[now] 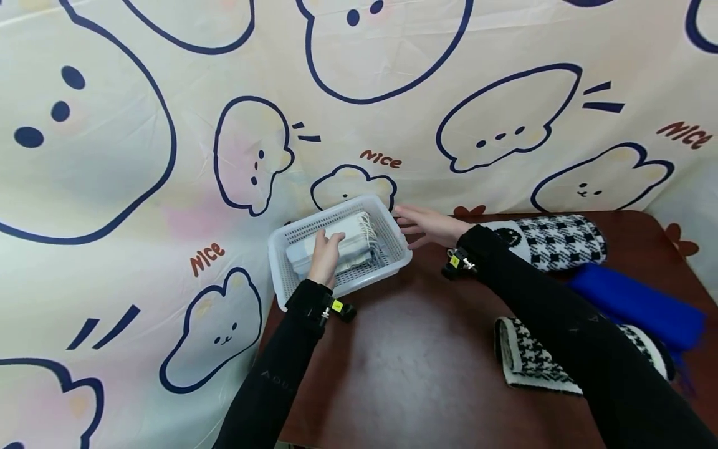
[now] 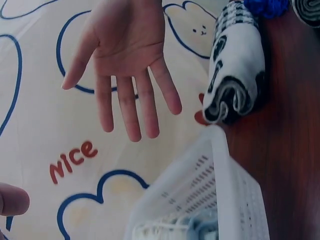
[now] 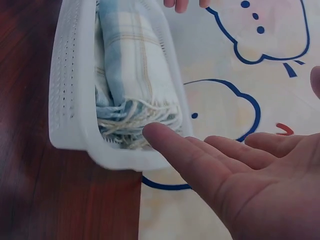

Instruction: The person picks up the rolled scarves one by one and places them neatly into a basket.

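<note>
A white plastic basket (image 1: 370, 279) with perforated walls sits at the table's back left. Inside lies a folded scarf (image 3: 137, 55) in white and pale blue plaid, its fringe bunched at the basket's right end. My left hand (image 1: 325, 257) is over the basket's front side, thumb and fingers extended, and overlaps the scarf in the head view. Just off the basket's right end, my right hand (image 1: 430, 227) is held with straight, spread fingers and nothing in it. Its palm (image 2: 131, 35) shows in the left wrist view.
A rolled black-and-white checked textile (image 1: 566, 240) lies at the back right of the brown table (image 1: 415, 368). Nearer are a blue folded textile (image 1: 639, 305) and another black-and-white one (image 1: 533, 355), partly hidden by my right sleeve. A patterned cloth (image 1: 191, 125) hangs behind and left.
</note>
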The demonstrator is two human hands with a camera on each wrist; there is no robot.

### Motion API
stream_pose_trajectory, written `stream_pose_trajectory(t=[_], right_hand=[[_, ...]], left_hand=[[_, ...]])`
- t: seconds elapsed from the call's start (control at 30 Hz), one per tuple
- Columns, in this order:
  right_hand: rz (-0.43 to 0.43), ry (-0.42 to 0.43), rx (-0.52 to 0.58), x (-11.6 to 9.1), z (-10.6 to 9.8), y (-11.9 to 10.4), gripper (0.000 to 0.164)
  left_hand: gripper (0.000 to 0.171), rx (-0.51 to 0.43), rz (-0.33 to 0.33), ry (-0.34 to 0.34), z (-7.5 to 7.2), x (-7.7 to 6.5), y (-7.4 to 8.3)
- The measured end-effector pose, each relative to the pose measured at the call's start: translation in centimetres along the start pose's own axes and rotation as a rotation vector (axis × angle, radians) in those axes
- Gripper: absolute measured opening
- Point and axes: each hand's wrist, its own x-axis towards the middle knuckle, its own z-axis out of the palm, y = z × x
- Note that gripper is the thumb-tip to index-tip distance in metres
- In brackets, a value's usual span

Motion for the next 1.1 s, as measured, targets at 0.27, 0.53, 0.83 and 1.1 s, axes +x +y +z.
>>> stream_pose_trajectory(t=[0.27,0.53,0.83,1.1], right_hand=[[-0.005,0.068,0.006,-3.8,-1.1,0.4,0.085],[-0.023,0.091,-0.028,-7.3,-2.5,0.7,0.085],[-0.024,0.128,-0.028,-10.9,-4.8,1.9,0.084],[-0.024,0.178,-0.001,-14.2,-7.0,3.5,0.088]], left_hand=[[0.076,-0.003,0.021,-0.074,2.4,-0.8,0.6],[0.077,0.025,0.054,-0.117,5.5,-1.4,0.6],[0.080,0.028,0.084,-0.191,9.3,-1.8,0.2],[0.078,0.033,0.068,-0.239,12.7,-2.6,0.0]])
